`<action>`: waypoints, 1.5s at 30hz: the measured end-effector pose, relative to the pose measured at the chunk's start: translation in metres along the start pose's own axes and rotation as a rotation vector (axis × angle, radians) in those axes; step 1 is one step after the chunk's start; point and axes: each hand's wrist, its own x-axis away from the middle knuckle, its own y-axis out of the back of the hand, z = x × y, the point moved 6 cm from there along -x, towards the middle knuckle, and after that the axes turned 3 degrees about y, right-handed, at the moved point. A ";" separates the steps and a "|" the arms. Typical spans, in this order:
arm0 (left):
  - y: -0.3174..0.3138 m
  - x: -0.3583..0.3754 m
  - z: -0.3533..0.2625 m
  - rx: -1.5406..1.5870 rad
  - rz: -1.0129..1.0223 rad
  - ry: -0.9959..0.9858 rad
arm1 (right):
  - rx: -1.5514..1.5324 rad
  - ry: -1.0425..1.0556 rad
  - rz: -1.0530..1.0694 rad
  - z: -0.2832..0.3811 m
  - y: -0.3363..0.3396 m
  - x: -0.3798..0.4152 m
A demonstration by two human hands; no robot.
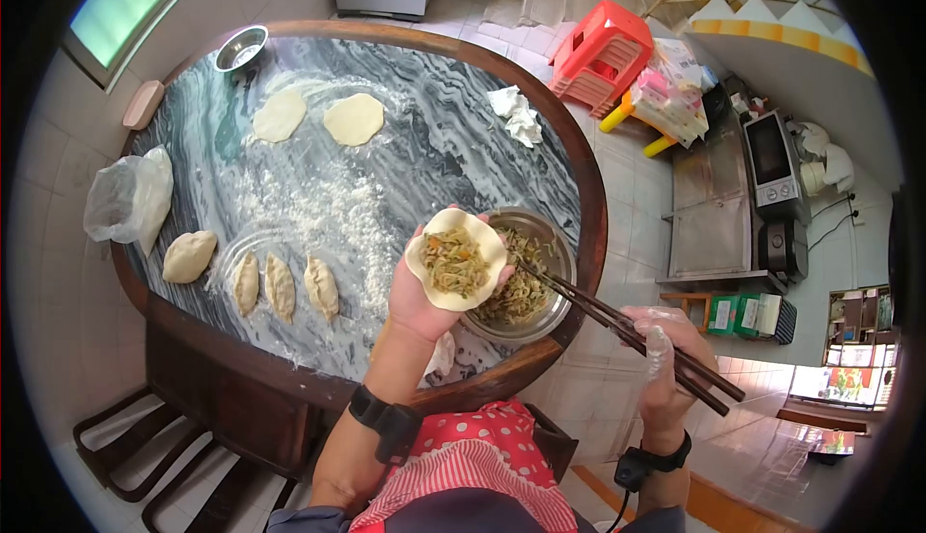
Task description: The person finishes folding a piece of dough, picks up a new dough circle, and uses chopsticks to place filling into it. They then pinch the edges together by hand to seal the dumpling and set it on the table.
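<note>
A round dumpling wrapper (422,265) lies cupped in my left hand (415,303), with shredded vegetable filling (455,263) heaped in its middle. The fingers curl up behind the wrapper and are partly hidden. My right hand (666,364) is closed around a pair of dark chopsticks (617,321). Their tips reach over the steel bowl (567,287), at the filling (526,292) inside it. This bowl stands at the table's near right edge, partly behind the wrapper and left hand.
On the floury marble table (453,147) lie two flat wrappers (280,115) (354,120), three folded dumplings (279,287) and a dough lump (189,257). A small metal bowl (241,49), plastic bag (159,195) and crumpled tissue (516,116) sit near the rim. Red stools (603,55) stand beyond.
</note>
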 end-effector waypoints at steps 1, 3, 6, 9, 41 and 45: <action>0.000 0.002 -0.005 0.002 -0.064 -0.032 | 0.003 -0.070 0.016 -0.013 0.001 0.008; 0.000 0.007 -0.012 0.016 -0.149 -0.076 | 0.016 -0.129 0.092 -0.037 -0.012 0.025; -0.005 0.009 -0.015 0.031 -0.087 -0.079 | 0.083 0.053 0.266 -0.072 -0.041 0.055; -0.017 0.016 -0.011 0.078 -0.039 -0.063 | 0.391 0.384 0.459 -0.091 -0.068 0.084; -0.100 0.044 0.061 -0.097 -0.017 -0.263 | -0.961 -0.724 0.325 -0.030 -0.066 0.019; -0.101 0.045 0.070 -0.098 -0.001 -0.287 | -0.981 -0.723 0.340 -0.038 -0.064 0.022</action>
